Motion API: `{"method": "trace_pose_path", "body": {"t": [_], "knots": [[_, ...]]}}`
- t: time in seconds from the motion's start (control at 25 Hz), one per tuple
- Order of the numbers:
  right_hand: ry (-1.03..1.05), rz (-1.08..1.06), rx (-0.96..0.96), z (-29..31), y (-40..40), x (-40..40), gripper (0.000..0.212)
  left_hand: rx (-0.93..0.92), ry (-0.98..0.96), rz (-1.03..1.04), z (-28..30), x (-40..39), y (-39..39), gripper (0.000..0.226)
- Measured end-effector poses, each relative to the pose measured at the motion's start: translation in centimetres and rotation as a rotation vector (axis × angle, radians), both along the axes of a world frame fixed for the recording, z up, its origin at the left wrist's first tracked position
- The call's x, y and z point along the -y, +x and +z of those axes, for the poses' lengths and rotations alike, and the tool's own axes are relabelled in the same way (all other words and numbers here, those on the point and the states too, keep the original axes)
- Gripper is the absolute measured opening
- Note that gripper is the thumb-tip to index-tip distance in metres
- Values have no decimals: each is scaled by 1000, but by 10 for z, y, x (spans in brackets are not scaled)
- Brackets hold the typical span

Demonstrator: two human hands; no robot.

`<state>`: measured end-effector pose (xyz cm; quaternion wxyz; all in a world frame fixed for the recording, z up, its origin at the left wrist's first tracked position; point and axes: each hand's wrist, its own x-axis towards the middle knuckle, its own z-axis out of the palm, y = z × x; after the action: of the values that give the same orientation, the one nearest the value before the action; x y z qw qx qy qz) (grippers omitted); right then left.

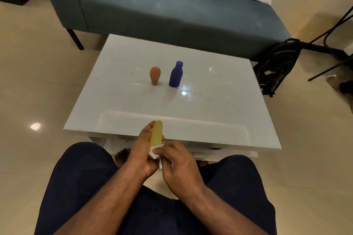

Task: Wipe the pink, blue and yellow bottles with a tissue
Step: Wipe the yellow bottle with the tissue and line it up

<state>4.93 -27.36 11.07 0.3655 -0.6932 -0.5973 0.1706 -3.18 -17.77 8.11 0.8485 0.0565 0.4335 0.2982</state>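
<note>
The left hand point(142, 150) has its grip wrapped around the lower part of the slim, rounded yellow plastic bottle point(156, 132), holding it upright just off the near edge of the glossy white table point(219, 120), over the person's lap. The right hand point(177, 160) pinches a crumpled white tissue point(154, 153) against the bottle's base, so the yellow bottle looks to be the one being wiped. Farther out, well apart from the hands, the egg-shaped pink bottle point(155, 75) and the dark blue capped bottle point(176, 75) stand side by side mid-table; whether they are already cleaned cannot be told.
</note>
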Motion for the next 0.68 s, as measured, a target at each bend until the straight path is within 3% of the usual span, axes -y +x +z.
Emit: {"method": "trace_pose_path", "body": {"t": [0.12, 0.32, 0.52, 0.68], "knots": [[3, -14, -22, 0, 5, -4, 28, -2, 68, -8, 2, 1, 0, 40], [-51, -69, -74, 6, 13, -16, 31, 86, 0, -19, 10, 5, 3, 41], [-39, -174, -100, 9, 23, -10, 28, 1, -41, 11, -1, -8, -3, 44], [-1, -125, -80, 11, 18, -4, 25, 3, -49, -10, 4, -7, -2, 42]]}}
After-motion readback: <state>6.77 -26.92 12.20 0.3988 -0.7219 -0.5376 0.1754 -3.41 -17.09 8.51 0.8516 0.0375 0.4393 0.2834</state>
